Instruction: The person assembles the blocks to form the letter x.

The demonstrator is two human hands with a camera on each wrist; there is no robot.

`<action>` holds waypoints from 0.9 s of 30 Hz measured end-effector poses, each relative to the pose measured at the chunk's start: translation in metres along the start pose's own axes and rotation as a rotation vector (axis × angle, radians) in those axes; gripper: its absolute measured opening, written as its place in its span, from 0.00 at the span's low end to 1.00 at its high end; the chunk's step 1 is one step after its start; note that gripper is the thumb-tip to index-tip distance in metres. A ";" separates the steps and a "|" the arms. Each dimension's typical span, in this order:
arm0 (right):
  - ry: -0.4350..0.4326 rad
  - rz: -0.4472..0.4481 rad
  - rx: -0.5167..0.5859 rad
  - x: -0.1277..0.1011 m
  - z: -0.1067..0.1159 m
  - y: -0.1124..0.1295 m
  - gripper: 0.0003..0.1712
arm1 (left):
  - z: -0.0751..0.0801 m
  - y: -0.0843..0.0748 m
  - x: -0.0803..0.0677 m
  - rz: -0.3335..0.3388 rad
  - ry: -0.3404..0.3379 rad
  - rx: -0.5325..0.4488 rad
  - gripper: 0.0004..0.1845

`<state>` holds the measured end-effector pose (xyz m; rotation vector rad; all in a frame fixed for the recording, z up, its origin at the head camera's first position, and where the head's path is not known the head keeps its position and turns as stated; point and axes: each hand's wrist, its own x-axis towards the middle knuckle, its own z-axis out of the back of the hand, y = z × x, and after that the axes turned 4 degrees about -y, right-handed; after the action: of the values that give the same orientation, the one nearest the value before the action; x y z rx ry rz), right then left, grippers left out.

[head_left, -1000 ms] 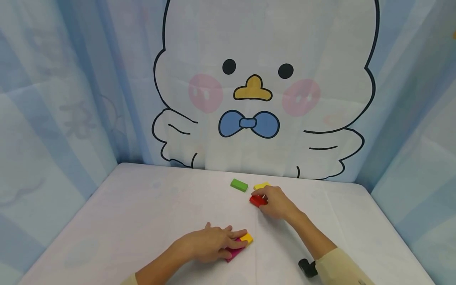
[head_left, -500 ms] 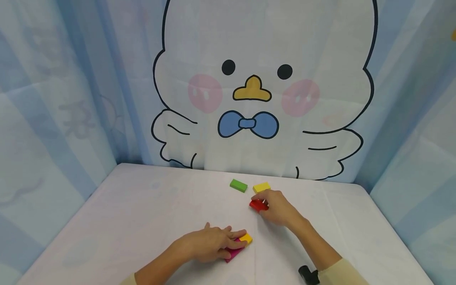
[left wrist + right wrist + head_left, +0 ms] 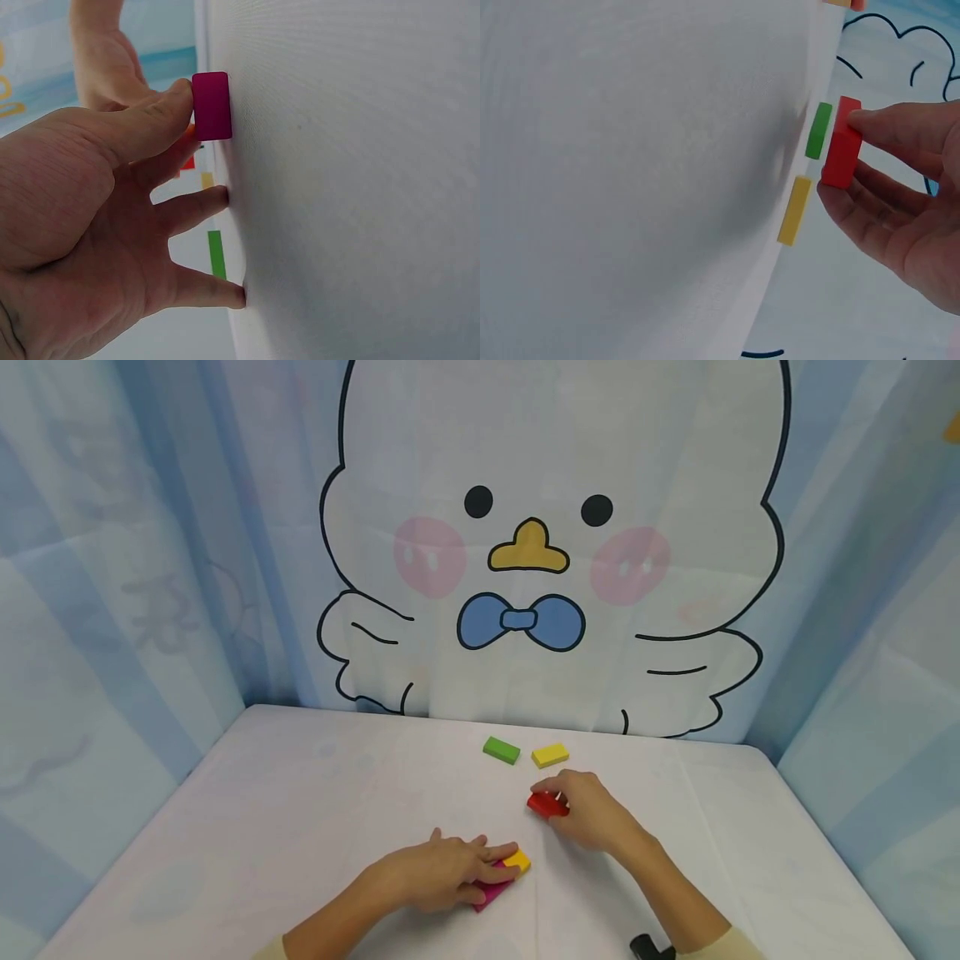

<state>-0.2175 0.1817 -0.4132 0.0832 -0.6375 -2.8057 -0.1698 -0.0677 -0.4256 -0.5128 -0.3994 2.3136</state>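
1. On the white cloth-covered table (image 3: 300, 793), front centre, the left hand (image 3: 435, 877) lies with fingers spread nearly flat, thumb and fingertips pressing a flat magenta rectangular block (image 3: 491, 885). The left wrist view shows the thumb against that block's edge (image 3: 211, 105).
2. Touching the magenta block's far end sits a small yellow-orange block (image 3: 518, 861); the two look joined into one row, so I'd judge part of the arrangement done.
3. Right of that, apart from the pair, the right hand (image 3: 588, 814) pinches a red rectangular block (image 3: 546, 805) between thumb and curled fingers. In the right wrist view the red block (image 3: 841, 142) looks lifted off the cloth; not certain.
4. Near the back edge, a green flat block (image 3: 502, 750) and a yellow flat block (image 3: 550, 755) lie side by side, untouched, well apart from both hands.
5. Judgement: two placed, one in hand, two left.
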 end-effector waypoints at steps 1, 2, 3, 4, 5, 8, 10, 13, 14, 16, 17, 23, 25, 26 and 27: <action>0.003 -0.002 0.000 -0.001 0.000 0.000 0.22 | 0.000 0.000 0.000 0.000 0.000 -0.002 0.30; 0.004 -0.001 0.001 -0.002 0.000 0.001 0.22 | 0.000 0.000 0.000 0.001 0.000 -0.001 0.30; 0.006 -0.003 0.000 -0.003 0.000 0.001 0.22 | 0.000 0.000 0.000 0.004 0.001 -0.003 0.30; 0.007 -0.003 -0.001 -0.004 0.000 0.002 0.22 | 0.000 -0.001 0.000 0.008 0.002 -0.004 0.30; 0.008 -0.004 -0.002 -0.005 0.000 0.002 0.22 | 0.000 -0.001 0.000 0.011 0.004 -0.003 0.30; 0.014 -0.006 -0.003 -0.009 0.001 0.004 0.23 | 0.000 -0.002 0.001 0.021 0.008 -0.002 0.30; 0.020 -0.008 0.001 -0.012 0.002 0.005 0.23 | 0.001 -0.002 0.001 0.021 0.009 0.002 0.30; 0.031 -0.013 0.007 -0.017 0.004 0.007 0.24 | 0.001 -0.002 0.001 0.022 0.009 0.003 0.30; 0.034 -0.017 0.010 -0.018 0.005 0.008 0.24 | 0.001 -0.002 0.001 0.024 0.010 0.002 0.30; 0.036 -0.020 0.011 -0.021 0.006 0.010 0.24 | 0.001 -0.002 0.002 0.028 0.011 0.003 0.30; 0.037 -0.022 0.011 -0.022 0.007 0.010 0.24 | 0.001 -0.002 0.002 0.031 0.012 0.002 0.30; 0.044 -0.023 -0.003 -0.029 0.010 0.011 0.25 | 0.001 -0.002 0.001 0.038 0.009 -0.005 0.30; 0.050 -0.021 -0.007 -0.031 0.011 0.011 0.25 | 0.000 -0.002 0.001 0.038 0.007 -0.011 0.30; 0.055 -0.025 -0.008 -0.032 0.011 0.012 0.25 | 0.000 -0.002 0.001 0.038 0.007 -0.014 0.30; 0.060 -0.025 -0.008 -0.033 0.012 0.012 0.25 | 0.000 -0.002 0.001 0.036 0.006 -0.015 0.30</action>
<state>-0.1843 0.1850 -0.3971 0.1744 -0.6153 -2.8182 -0.1695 -0.0658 -0.4254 -0.5379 -0.4084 2.3445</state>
